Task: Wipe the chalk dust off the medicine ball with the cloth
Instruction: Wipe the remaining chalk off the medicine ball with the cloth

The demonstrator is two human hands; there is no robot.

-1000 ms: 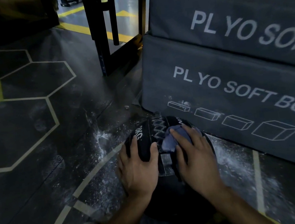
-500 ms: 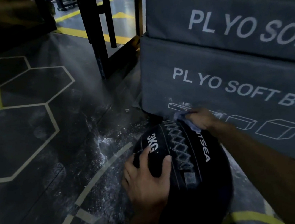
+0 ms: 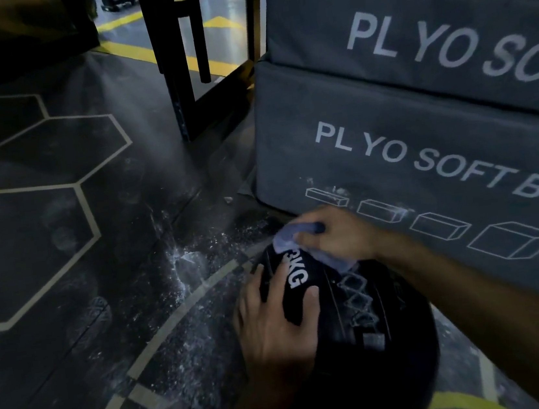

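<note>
The left hand (image 3: 276,326) is lying flat, fingers spread, bracing the medicine ball (image 3: 362,339). The right hand (image 3: 336,233) is gripping the cloth (image 3: 287,237) at the ball's twelve o'clock edge. Its "3KG" print is running toward twelve o'clock.

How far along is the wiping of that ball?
Midway. The left hand steadies the black stitched medicine ball while the right hand rubs the pale blue cloth over its far top. The near panels look dark and clean; white chalk still speckles the floor.

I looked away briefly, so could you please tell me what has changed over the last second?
The right hand carried the pale blue cloth from the black medicine ball's near top to its far side. The left hand stayed on it.
</note>
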